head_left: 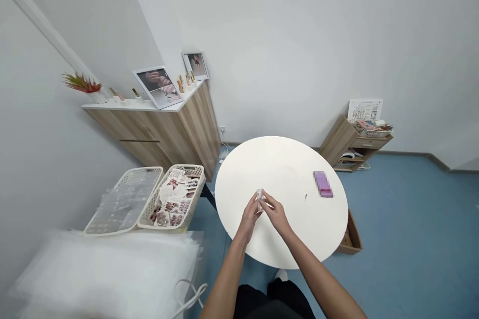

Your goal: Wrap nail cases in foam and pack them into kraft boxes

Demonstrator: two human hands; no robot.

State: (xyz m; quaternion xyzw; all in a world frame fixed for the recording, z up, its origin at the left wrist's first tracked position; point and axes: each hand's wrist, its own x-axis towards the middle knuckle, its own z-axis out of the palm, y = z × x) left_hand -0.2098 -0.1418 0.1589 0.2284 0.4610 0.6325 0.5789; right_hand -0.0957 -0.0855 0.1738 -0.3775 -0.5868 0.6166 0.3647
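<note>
Both my hands meet over the near middle of a round white table [284, 169]. My left hand [250, 215] and my right hand [274, 212] have their fingers pinched together on a small clear packet [260, 199] held between them just above the tabletop. What the packet contains is too small to tell. A purple blurred rectangle [323, 184] lies on the table to the right of my hands, and a tiny dark speck [306, 197] lies between it and my right hand.
Two white mesh baskets stand to my left: one [123, 202] with clear packets, one [174, 197] with small packets of nail items. A wooden cabinet [168, 129] with pictures stands behind them. A low shelf [355, 142] is at the back right. A box [352, 239] sits under the table.
</note>
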